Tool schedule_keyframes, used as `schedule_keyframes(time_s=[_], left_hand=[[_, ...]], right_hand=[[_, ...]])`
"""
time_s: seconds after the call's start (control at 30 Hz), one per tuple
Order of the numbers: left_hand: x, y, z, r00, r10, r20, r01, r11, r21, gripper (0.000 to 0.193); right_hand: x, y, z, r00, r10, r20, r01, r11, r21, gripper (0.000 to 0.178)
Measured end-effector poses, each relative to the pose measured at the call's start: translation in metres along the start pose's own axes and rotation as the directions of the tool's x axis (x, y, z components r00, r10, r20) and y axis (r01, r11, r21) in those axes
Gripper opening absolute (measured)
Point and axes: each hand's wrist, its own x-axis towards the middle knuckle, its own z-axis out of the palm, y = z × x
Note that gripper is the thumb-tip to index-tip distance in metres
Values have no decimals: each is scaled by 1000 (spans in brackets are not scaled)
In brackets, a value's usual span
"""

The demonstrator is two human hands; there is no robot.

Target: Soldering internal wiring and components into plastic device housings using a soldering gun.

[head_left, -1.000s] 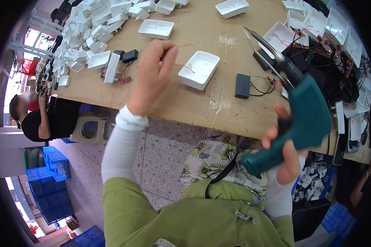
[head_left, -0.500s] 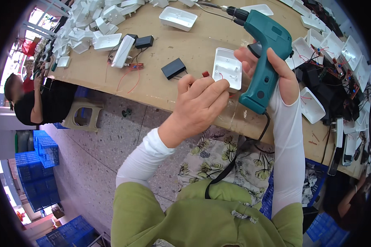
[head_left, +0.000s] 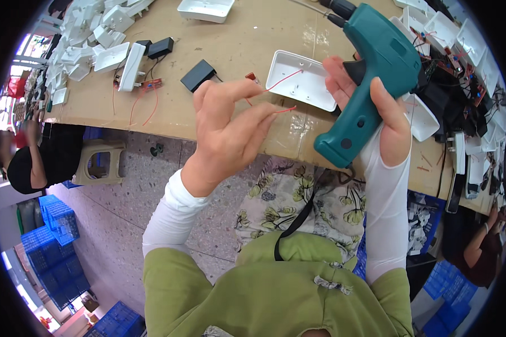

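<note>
My left hand (head_left: 225, 132) is raised over the table's near edge, thumb and fingers pinching thin red wires (head_left: 285, 80). One wire runs to a point inside a white plastic case (head_left: 315, 96); another, with a bare-looking end, sticks out past the fingertips. Just behind these fingers shows a small red-brown part (head_left: 251, 76), partly hidden. My right hand (head_left: 392, 126) holds a green soldering gun (head_left: 385, 53) by its handle, fingers loosely spread near the black trigger and the case's right end. The gun's nose points up and left; its tip lies outside the picture.
A black box (head_left: 198, 75) with leads lies left of the case. Farther left are a white case (head_left: 131, 67), a wired circuit board (head_left: 152, 84) and a heap of white housings (head_left: 95, 33). Black boxes (head_left: 441, 101) and open cases crowd the right. Co-workers sit at both sides.
My left hand has moved left and away from the case, its fingers now more spread with red wires stretched in view. The case has turned to lie more crosswise. The gun is tilted more.
</note>
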Motion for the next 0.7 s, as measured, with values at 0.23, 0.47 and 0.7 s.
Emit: schedule_keyframes(time_s=[0.23, 0.47, 0.7], left_hand=[[1, -2, 9, 990, 104, 100, -116, 986, 119, 24], [1, 3, 10, 988, 54, 144, -63, 996, 57, 18], [8, 2, 7, 992, 57, 111, -57, 998, 1, 16]], right_hand=[[-26, 20, -5, 984, -165, 61, 171, 978, -120, 55], [-33, 26, -7, 979, -196, 56, 202, 969, -141, 57], [-35, 27, -6, 977, -203, 59, 210, 962, -177, 60]])
